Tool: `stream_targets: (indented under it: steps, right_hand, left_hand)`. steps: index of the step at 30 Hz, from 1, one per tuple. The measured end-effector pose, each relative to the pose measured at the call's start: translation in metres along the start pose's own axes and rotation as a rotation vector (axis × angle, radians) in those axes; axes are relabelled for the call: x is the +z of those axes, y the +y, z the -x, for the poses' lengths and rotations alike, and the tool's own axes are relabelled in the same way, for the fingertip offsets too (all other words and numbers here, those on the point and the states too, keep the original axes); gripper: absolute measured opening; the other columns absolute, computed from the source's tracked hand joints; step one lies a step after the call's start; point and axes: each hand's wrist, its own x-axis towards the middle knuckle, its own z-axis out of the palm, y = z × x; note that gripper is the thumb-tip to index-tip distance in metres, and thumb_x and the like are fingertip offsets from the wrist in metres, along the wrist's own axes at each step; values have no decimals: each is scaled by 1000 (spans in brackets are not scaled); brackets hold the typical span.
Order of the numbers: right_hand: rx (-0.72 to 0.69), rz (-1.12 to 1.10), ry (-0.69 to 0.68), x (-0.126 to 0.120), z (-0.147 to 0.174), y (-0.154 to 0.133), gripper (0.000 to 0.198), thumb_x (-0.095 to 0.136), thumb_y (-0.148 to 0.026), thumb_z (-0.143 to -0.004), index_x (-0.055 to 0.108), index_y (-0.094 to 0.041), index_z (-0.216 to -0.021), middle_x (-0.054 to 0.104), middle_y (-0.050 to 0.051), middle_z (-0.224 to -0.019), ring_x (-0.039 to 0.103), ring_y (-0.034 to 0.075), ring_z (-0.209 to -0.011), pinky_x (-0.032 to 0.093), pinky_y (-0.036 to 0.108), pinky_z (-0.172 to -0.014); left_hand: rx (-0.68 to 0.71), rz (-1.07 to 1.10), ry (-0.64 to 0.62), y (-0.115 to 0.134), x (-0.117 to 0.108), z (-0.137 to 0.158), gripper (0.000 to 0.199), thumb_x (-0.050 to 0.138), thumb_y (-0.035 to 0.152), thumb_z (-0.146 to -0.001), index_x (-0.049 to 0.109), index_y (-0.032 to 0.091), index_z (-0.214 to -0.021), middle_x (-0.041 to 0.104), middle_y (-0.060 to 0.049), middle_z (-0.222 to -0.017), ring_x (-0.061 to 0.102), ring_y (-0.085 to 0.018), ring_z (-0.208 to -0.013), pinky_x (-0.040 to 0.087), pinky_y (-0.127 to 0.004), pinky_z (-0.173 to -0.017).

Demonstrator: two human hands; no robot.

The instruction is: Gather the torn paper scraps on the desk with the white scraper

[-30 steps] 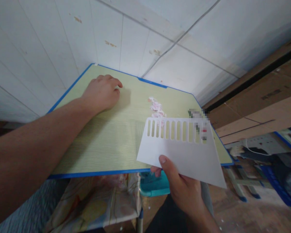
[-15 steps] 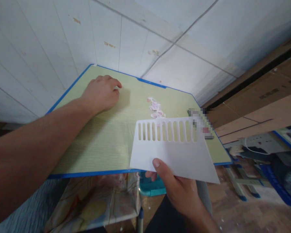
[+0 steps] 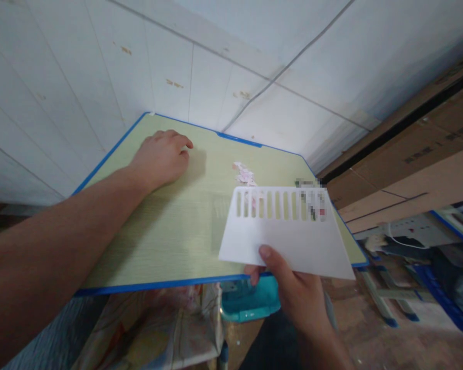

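Note:
My right hand (image 3: pixel 293 288) grips the near edge of a white slotted sheet (image 3: pixel 281 244), thumb on top and fingers underneath. A row of several long rounded slots runs along the sheet's far end. It is held above the front right of the pale green table (image 3: pixel 170 231). Small whitish-pink paper scraps (image 3: pixel 245 174) lie in a loose line beyond the sheet, some showing through its slots. My left hand (image 3: pixel 164 154) rests on the table at the left, fingers loosely bent, thumb and forefinger apart, nothing visible in it.
At the table's right edge lies a pixelated flat item (image 3: pixel 312 200), partly behind the sheet. A teal bin (image 3: pixel 250 300) and a patterned cloth bag (image 3: pixel 177 329) are below the front edge. Cardboard boxes (image 3: pixel 416 149) stand right; a white wall (image 3: pixel 200 77) rises behind.
My right hand has moved the white slotted sheet slightly to the right, uncovering more table on its left. My left hand stays in its place on the table.

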Motion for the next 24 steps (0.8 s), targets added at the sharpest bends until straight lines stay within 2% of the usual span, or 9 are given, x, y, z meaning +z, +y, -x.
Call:
stream_targets:
  steps: [3,5,7,10,14,24]
  right_hand:
    - [-94,-1,230,-18,-41,2,38,87,-53,-106,82,-22,-85,83,6,-72,75,24,-59,66,37,-64]
    - [-123,58,294,-31,-66,4,40,89,-55,-102,80,-22,-83,84,6,-72,75,24,-60,64,37,-64]
    - [-117,94,309,-41,-84,8,42,91,-58,-100,80,-22,-83,85,6,-73,76,25,-61,65,38,-64]
    - [-122,104,294,-43,-95,13,45,92,-63,-99,80,-23,-82,85,7,-73,76,26,-61,65,39,-63]
    - [-129,68,211,-34,-95,17,46,90,-62,-102,82,-24,-78,84,6,-72,76,26,-62,65,38,-63]
    - [-176,155,64,-27,-90,18,49,83,-65,-108,84,-24,-80,85,5,-76,77,25,-66,68,39,-76]
  left_hand:
    - [2,-10,-3,-1,-1,1,57,41,30,-111,83,19,-149,75,-19,-163,66,-39,-156,48,-60,-139]
    - [0,-18,2,-3,0,0,57,41,33,-111,83,23,-148,75,-17,-163,66,-39,-157,48,-59,-139]
    - [14,-38,-10,-5,1,-1,59,40,34,-109,83,21,-148,74,-20,-164,66,-42,-158,48,-60,-139]
    - [16,-69,-16,-7,2,-3,63,37,36,-109,83,20,-148,75,-20,-164,66,-43,-158,49,-61,-139]
    - [1,-84,-24,-8,2,-3,64,37,39,-107,83,22,-148,76,-17,-163,68,-42,-157,49,-60,-139]
    - [27,-62,-7,-8,3,-4,65,35,41,-107,84,23,-146,76,-17,-162,68,-44,-155,50,-64,-138]
